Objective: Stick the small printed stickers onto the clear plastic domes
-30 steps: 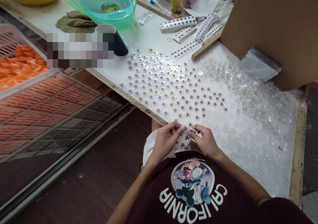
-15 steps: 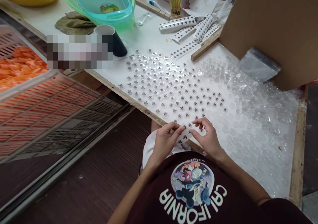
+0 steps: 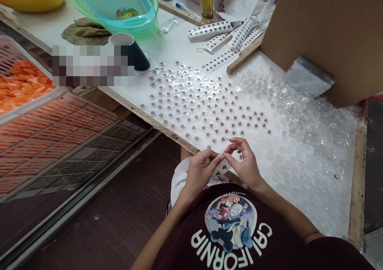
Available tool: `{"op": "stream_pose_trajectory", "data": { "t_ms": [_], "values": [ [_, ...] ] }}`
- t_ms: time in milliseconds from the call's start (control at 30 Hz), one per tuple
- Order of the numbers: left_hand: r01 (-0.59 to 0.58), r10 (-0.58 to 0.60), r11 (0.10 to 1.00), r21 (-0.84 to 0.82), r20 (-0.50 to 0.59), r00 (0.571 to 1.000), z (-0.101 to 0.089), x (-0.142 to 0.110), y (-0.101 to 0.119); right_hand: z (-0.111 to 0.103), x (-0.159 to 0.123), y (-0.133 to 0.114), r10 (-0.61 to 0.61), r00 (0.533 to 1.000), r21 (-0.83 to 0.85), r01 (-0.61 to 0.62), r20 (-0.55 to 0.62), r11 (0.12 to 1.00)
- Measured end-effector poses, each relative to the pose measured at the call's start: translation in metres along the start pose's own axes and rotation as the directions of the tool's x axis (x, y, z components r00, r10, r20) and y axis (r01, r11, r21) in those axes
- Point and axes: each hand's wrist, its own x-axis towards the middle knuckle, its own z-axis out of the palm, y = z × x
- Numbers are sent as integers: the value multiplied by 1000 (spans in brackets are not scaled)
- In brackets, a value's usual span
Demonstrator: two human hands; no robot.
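Observation:
My left hand (image 3: 201, 169) pinches a white sticker sheet (image 3: 223, 169) printed with small dark and red figures, just over the table's front edge. My right hand (image 3: 243, 158) is at the sheet's upper edge, thumb and forefinger drawn together against my left thumb tip. Whatever lies between them is too small to make out. Its other fingers are bent and raised. Beyond my hands lie many clear round discs (image 3: 196, 89) with a printed figure on each. Plain clear discs (image 3: 277, 166) spread to the right of my right hand.
Behind the discs are rolled sticker sheets (image 3: 209, 30), a wooden strip (image 3: 243, 58) and a glass (image 3: 206, 6). A dark cup (image 3: 134, 54) and turquoise basket (image 3: 119, 2) stand farther left. Cardboard (image 3: 323, 34) rises at right. A crate (image 3: 60, 142) of orange pieces is at left.
My right hand moved off the sheet with fingers apart, then came back to my left thumb tip with its fingers closing. My left hand kept hold of the sheet. The view shifted slightly.

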Motion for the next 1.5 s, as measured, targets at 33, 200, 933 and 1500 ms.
{"op": "stream_pose_trajectory", "data": {
  "t_ms": [33, 200, 933, 1500],
  "values": [
    [-3, 3, 1000, 3, 5, 1000, 0, 0, 0, 3, 0, -1, -3, 1000, 33, 3, 5, 999],
    [-2, 2, 1000, 2, -7, 1000, -4, -1, -4, -18, 10, 3, -50, 990, 139, 68, -129, 988],
    [23, -24, 1000, -21, -72, 997, -12, 3, -18, -44, 23, 70, -145, 979, -697, 5, -142, 717],
    [-7, 5, 999, -31, -65, 998, -13, 5, -15, -65, 38, 79, 174, 972, -501, -231, -158, 834]
  ]
}}
